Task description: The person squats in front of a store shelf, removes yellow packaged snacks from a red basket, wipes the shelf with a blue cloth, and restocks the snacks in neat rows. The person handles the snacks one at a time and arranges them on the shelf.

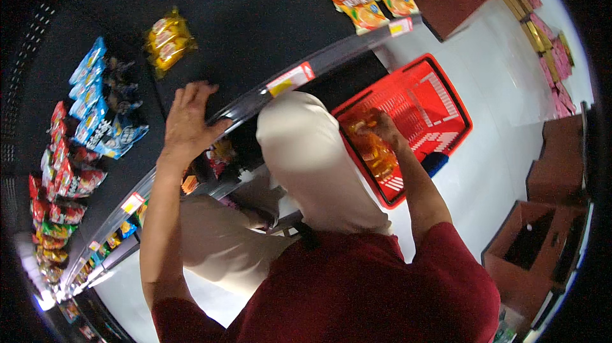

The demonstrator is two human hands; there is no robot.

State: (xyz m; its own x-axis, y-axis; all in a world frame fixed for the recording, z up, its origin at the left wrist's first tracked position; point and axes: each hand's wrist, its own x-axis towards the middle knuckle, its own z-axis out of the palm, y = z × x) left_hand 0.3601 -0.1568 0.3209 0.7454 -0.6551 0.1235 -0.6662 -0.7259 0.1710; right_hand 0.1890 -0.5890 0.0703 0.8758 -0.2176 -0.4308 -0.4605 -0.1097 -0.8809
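Observation:
My left hand is at the front edge of a black shelf, thumb apart from the fingers and nothing held. Beyond its fingertips a yellow snack pack lies alone on the shelf. My right hand reaches down into a red plastic shopping basket on the floor beside my knee. Glossy orange-yellow packets lie inside, and my right fingers are among or against them. Blur hides whether they grip one.
Blue snack bags and red bags stand in rows at the left. Orange packets line the shelf's far end. A clear price rail runs along its edge. Brown cabinets and pink-and-gold packages are at the right.

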